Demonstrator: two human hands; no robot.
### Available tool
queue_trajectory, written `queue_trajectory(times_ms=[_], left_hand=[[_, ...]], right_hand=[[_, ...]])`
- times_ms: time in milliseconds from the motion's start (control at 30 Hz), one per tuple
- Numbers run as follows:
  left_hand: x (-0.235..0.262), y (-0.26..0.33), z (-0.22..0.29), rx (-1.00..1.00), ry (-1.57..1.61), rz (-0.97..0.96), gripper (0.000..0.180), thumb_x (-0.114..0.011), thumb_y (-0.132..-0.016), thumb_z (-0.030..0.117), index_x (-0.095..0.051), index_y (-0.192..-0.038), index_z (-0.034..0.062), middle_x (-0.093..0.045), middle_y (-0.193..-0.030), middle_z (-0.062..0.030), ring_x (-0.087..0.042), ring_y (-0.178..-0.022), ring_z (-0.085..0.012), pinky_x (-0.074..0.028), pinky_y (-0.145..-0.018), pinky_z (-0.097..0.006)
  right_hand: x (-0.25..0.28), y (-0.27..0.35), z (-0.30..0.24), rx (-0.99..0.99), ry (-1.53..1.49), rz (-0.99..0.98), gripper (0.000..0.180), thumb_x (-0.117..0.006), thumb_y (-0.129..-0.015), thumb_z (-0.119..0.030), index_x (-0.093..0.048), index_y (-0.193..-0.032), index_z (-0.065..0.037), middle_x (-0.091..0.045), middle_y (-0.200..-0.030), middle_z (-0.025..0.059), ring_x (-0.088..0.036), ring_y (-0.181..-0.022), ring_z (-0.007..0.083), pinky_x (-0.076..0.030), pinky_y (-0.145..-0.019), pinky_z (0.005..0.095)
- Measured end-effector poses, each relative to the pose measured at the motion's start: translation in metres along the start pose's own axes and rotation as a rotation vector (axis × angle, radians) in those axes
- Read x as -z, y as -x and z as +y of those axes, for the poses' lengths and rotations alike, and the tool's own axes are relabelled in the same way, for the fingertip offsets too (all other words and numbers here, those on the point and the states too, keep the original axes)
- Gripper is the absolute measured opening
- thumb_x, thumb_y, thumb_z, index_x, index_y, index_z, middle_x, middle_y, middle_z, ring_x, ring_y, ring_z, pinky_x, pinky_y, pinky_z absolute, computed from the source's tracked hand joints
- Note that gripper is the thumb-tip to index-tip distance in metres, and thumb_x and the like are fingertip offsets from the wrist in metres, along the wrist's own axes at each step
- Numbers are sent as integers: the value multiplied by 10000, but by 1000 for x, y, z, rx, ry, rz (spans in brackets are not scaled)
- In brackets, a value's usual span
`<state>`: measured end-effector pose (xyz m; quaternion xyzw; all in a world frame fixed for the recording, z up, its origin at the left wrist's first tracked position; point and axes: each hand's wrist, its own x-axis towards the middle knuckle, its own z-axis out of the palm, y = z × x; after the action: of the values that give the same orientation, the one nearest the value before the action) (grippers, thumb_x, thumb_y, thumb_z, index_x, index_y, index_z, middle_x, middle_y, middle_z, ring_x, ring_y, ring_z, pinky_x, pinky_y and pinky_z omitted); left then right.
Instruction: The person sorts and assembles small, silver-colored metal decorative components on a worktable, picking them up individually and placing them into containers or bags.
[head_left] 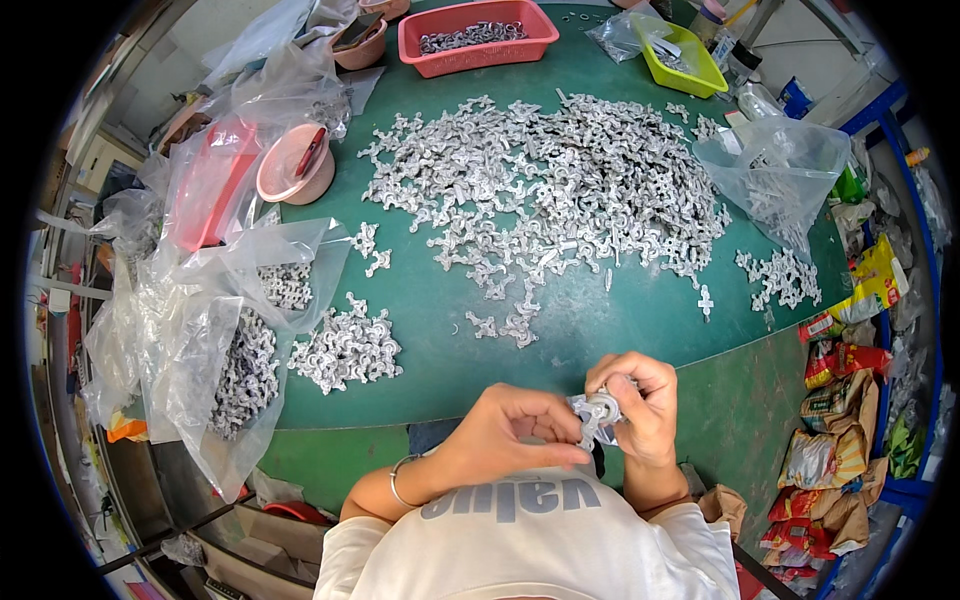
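Note:
Close to my body, just off the table's near edge, a small silvery cast-metal part (594, 416) is held between my hands. My left hand (515, 425) has its fingers curled, with thumb and fingertips pinching the part's left side. Thumb and bent fingers of my right hand (643, 400) close round its other side, partly hiding it; whether more parts are in that palm I cannot tell. Beyond them, a wide heap of similar metal parts (560, 180) covers the middle of the green table (440, 365). A smaller pile (348, 348) lies left of my hands.
Clear plastic bags (290, 240) with parts crowd the left side, beside a pink bowl (297, 165) holding a red-handled tool. A red basin (478, 40) and yellow-green basket (685, 65) stand at the back. Another bag (775, 185) sits right, near a blue shelf frame (895, 400).

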<state>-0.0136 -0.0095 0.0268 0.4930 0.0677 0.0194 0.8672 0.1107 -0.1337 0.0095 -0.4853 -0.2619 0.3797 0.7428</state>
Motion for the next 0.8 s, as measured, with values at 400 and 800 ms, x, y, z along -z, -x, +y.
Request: queue_trajectory(times_ms=[400,800], left_hand=[[1,0,-1,-14,-129,12,122,-688,-714,-6,-592,-785,-34,-604,-776,-62,-579,-723,-102,-501,-680,-246],[-5,-5,2,16,-16,-38,120,-666,-730,-27,-593,-825,-43,-606,-811,-74,-569,-751,-97,-482,-686,-251]], right_hand=[[0,1,0,0,1,0,143,-536,-840,-77,-598,-798,45,-604,-765,97,-521,-658,99,-394,-592,218],[1,2,2,77,-125,3,154,-519,-845,-88,-563,-789,48,-570,-730,100,-460,-548,80,-347,-465,196]])
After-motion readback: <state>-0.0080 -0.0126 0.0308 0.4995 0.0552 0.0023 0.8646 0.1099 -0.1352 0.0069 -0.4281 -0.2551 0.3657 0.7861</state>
